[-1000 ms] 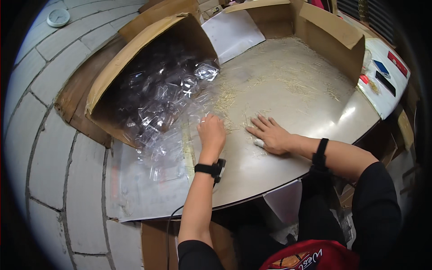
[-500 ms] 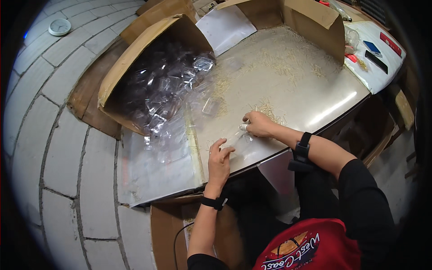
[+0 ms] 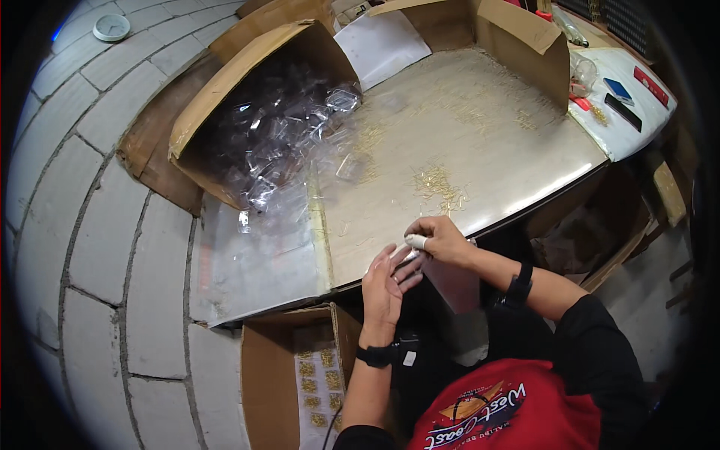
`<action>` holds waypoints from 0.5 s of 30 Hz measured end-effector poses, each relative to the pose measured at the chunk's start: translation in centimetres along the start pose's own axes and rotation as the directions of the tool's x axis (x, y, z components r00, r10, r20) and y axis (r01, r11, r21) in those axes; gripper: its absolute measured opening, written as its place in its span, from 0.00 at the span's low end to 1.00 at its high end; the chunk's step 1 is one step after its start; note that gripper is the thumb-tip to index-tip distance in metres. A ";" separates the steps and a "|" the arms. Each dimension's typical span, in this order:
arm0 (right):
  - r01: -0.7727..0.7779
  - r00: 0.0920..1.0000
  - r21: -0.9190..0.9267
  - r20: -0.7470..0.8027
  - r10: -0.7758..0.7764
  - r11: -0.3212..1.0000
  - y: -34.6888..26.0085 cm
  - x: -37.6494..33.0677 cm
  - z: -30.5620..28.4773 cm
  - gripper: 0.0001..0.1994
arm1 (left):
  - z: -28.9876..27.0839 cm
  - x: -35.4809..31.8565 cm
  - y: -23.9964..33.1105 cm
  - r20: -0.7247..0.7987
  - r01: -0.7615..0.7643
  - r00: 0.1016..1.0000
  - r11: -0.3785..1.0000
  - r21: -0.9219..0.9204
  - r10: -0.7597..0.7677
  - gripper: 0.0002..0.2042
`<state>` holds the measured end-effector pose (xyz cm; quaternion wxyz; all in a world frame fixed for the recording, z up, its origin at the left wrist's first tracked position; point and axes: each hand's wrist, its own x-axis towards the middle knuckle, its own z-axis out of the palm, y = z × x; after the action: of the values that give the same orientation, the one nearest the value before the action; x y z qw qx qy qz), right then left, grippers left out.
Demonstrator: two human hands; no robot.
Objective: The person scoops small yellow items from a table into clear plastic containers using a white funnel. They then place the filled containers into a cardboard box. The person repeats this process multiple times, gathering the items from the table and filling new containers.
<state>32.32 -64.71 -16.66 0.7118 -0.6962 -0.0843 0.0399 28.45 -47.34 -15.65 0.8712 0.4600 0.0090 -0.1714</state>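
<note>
The beige table (image 3: 510, 172) is bearing clear plastic pieces (image 3: 292, 135) at its left and thin gold-coloured pieces (image 3: 439, 187) near its front edge. By that edge, the left hand (image 3: 381, 294) is spreading half-open, the right hand (image 3: 444, 241) is bending its fingers inward; whether either is gripping anything, I cannot tell.

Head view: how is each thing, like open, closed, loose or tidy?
Left hand, open, fingers partly bent
Right hand, fingers bent together, hold unclear
Thin gold pieces, loose, some piled
Clear plastic pieces, heaped loosely
Large cardboard box, open, pieces spilling out
Lower cardboard box, open
Gold bundles, in tidy rows
Clock, time unreadable
</note>
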 end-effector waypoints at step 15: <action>0.322 0.944 -0.879 0.268 -0.192 0.353 2.2 8.0 -3.6 0.25 | -6.2 -6.4 -16.1 -0.057 0.492 0.869 0.845 0.209 -0.492 0.22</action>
<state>40.99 -66.77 -18.41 0.2045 -0.9448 -0.2421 -0.0836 18.38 -48.86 -31.00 0.7427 0.5344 0.1084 -0.3886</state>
